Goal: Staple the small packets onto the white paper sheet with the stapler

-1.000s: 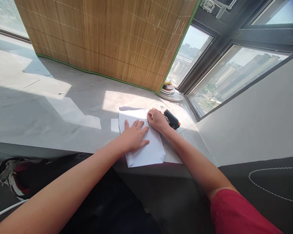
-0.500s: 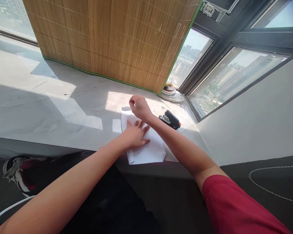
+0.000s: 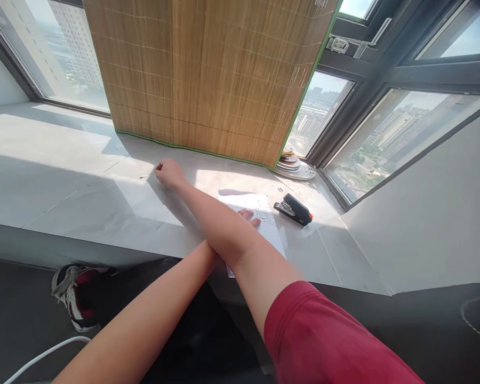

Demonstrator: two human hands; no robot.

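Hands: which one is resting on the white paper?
The left hand, fingers flat on the paper. The right hand has crossed over it, far out on the sill.

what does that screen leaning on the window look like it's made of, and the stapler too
The screen: likely bamboo or reed slats, matte tan, thin vertical strips with a green cloth-like edging. The stapler: apparently black plastic casing with an orange end and a shiny metal part.
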